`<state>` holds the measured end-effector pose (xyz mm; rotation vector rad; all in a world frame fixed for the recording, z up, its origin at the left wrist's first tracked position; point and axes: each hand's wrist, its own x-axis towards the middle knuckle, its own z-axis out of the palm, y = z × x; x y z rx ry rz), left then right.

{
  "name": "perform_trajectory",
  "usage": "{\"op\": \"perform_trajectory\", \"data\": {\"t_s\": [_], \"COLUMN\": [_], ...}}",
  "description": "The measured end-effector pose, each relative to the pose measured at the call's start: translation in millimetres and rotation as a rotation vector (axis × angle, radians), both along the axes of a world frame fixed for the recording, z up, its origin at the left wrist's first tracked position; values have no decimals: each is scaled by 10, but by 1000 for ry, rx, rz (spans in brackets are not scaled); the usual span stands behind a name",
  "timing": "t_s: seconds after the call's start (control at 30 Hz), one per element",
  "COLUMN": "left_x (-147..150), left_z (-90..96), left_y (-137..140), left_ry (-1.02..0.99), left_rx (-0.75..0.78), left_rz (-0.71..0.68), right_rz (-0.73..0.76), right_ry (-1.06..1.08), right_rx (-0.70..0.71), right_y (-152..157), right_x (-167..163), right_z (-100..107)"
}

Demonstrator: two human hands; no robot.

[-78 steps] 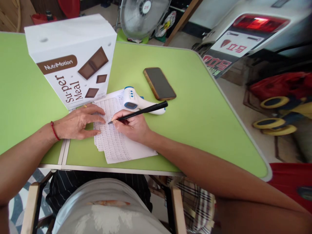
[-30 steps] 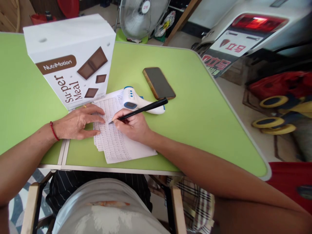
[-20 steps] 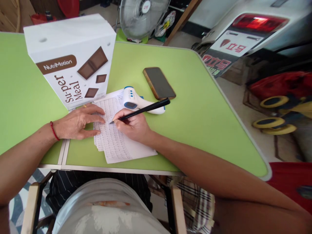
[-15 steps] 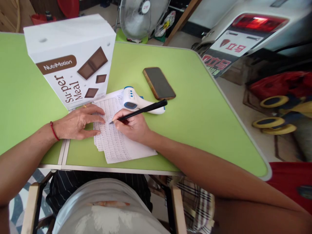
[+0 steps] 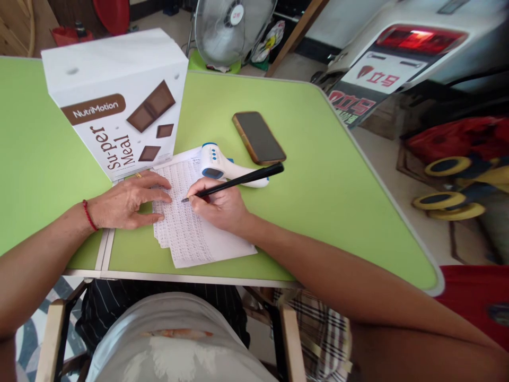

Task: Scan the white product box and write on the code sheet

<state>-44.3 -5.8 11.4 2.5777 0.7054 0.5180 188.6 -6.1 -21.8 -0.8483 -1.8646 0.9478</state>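
Observation:
My right hand (image 5: 218,206) grips a black pen (image 5: 246,178), its tip down at the sheet of paper (image 5: 186,233), which is covered in rows of small handwriting. Fingers apart, my left hand (image 5: 129,200) lies flat across the left edge of that paper and the table, a red bracelet at the wrist. Just beyond the right hand, a white and blue infrared thermometer (image 5: 214,162) rests on the top part of the sheet, partly hidden by the pen. A white NutriMotion box (image 5: 119,106) stands upright behind my left hand.
A phone (image 5: 260,137) in a brown case lies on the green table (image 5: 338,212), right of the thermometer. Past the far edge stands a fan (image 5: 220,32). A white vehicle with a red tail light (image 5: 421,40) is beyond the right edge.
The pen and my right hand have shifted slightly to the right along the paper, and the pen leans a little lower. My left hand stays in place.

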Motion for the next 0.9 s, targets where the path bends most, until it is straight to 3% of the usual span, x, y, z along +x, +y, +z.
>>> {"op": "perform_trajectory", "data": {"t_s": [0.1, 0.3, 0.43, 0.53, 0.6, 0.7, 0.83, 0.9], "left_x": [0, 4, 4, -1, -19, -83, -205, -254], "left_z": [6, 12, -9, 3, 49, 160, 255, 244], "left_y": [1, 3, 5, -1, -20, -59, -38, 23], "left_ry": [4, 5, 2, -37, -97, -147, -192, -303], "left_rx": [-10, -10, 3, 65, 173, 482, 927, 1031], "left_rz": [3, 7, 5, 11, 68, 274, 636, 809], "right_rz": [-47, 6, 12, 57, 99, 151, 161, 129], "right_ry": [-23, -64, -86, -279, -498, -757, -855, -846], "right_rx": [-34, -14, 210, 472, 620, 741, 812, 817], "right_y": [8, -7, 31, 97, 138, 169, 177, 187], "right_x": [18, 10, 67, 172, 244, 308, 327, 342], "right_z": [1, -48, 7, 72, 103, 127, 144, 165]}}
